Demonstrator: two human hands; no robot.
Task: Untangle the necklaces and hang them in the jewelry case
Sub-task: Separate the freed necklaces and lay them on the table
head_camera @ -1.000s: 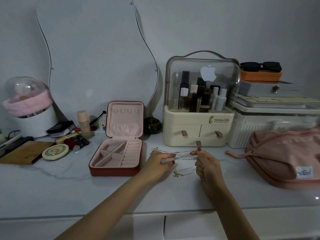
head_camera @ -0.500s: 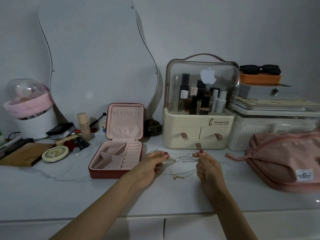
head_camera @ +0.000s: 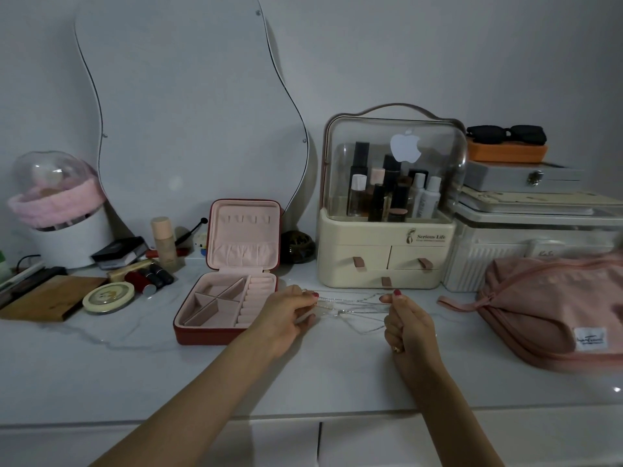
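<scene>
Still early: chains (head_camera: 352, 306) stretched tangled just right of the open case (head_camera: 232, 291), pinched between left hand (head_camera: 286, 320) and right hand (head_camera: 408, 326), hooks (head_camera: 244, 219) in its lid bare, none hung yet

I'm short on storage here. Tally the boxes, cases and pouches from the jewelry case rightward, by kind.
Jewelry case: 1
Cosmetics organizer: 1
Ribbed white bin: 1
Grey latched box: 1
Orange case: 1
Pink pouch: 1
Flat cream piece under the grey box, kind unclear: 1
Total: 7
</scene>
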